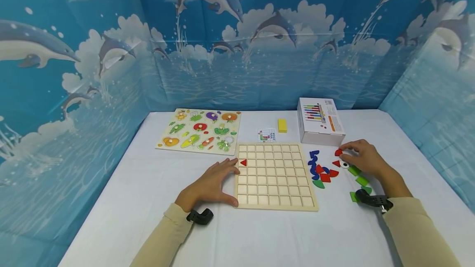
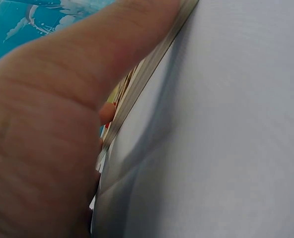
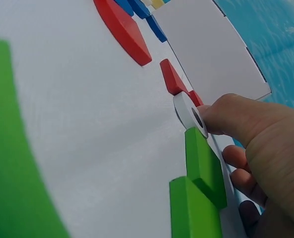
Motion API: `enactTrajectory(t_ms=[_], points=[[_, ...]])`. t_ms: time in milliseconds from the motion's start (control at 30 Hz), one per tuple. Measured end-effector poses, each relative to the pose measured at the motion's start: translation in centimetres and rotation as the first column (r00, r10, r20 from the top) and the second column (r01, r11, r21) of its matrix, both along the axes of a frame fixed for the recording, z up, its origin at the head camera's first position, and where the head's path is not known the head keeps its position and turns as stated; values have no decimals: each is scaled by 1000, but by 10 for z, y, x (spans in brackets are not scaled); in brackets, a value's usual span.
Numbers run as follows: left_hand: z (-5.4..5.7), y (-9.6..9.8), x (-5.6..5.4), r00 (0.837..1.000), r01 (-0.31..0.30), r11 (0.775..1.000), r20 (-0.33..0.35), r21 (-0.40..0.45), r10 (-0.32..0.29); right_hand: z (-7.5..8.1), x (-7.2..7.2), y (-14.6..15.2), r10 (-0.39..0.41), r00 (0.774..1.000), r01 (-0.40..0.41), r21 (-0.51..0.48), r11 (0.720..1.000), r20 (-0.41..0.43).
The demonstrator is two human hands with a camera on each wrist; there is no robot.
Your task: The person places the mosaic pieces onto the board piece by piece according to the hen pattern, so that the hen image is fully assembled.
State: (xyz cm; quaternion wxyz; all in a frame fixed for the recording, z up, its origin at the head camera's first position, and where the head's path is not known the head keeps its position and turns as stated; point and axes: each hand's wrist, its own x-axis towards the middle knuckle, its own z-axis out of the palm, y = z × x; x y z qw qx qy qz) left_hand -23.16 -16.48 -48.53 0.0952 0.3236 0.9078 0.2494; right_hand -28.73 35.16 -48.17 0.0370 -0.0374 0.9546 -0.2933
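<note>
A square wooden grid board [image 1: 276, 208] lies flat, with one red triangle [image 1: 243, 162] in a cell near its upper left. My left hand [image 1: 212, 184] spreads along the board's left side, fingertips at the upper edge and thumb at the near corner. At the right, my right hand [image 1: 365, 159] pinches a rounded red piece [image 1: 338, 152] between thumb and index finger; the thumb hides much of it in the right wrist view. Close by it are a white disc with a black dot [image 3: 187, 113], another red triangle [image 1: 336, 163] and green pieces [image 3: 202, 163].
Blue pieces [image 1: 313, 164] and more red pieces [image 1: 325, 177] lie beside the board's right edge. Behind it are a small pattern card [image 1: 266, 135], a yellow block [image 1: 282, 125], a white box [image 1: 322, 138] and a vegetable puzzle board [image 1: 189, 127]. Dolphin-print cloth [image 1: 230, 81] encloses the table.
</note>
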Motion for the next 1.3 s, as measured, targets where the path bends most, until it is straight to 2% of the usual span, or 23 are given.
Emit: enactTrajectory(t_ms=[367, 900, 1100, 1300], points=[[1, 0, -1, 1000, 7, 1000, -2, -5, -7, 0, 1, 0, 0, 1000, 0, 1, 1000, -26], [0, 0, 0, 1000, -3, 1000, 8, 0, 3, 9, 6, -7, 24, 999, -23, 9, 1000, -34], [0, 0, -1, 1000, 0, 1000, 2, -4, 0, 14, 11, -15, 57, 996, -57, -1, 998, -68], [0, 0, -1, 1000, 8, 1000, -10, 0, -8, 23, 13, -32, 131, 981, -135, -15, 991, -143]])
